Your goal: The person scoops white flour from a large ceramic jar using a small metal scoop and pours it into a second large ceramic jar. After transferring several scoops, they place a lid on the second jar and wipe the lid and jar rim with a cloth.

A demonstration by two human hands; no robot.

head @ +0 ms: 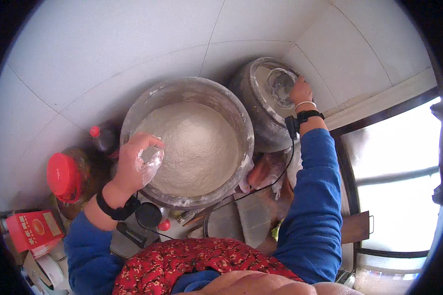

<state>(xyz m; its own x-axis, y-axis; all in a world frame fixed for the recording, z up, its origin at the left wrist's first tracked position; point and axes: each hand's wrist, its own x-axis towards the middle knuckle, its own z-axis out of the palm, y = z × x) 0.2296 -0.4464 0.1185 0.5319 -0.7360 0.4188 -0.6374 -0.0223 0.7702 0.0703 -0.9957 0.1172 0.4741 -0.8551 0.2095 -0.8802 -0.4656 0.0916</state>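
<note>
A large round basin (245, 110) holds a pale, floury mass (192, 147), heaped in the middle. Over its left rim hovers my left hand (140, 156), dusted white, the fingers curled with a gap before the thumb and no object visible in them. Behind and to the right stands a dark, rounded pot (249, 96) with pale powder inside. My right hand (302, 90) reaches into its mouth and grips the edge of a flour-coated bowl (280, 86). My fingertips there are partly hidden.
At the left are a jar with a red lid (62, 175), a dark red-capped bottle (102, 138) and a red box (35, 230). A cleaver (254, 217) lies before me. A black cable (277, 180) runs from my right wrist. Tiled walls (133, 37) close off the back.
</note>
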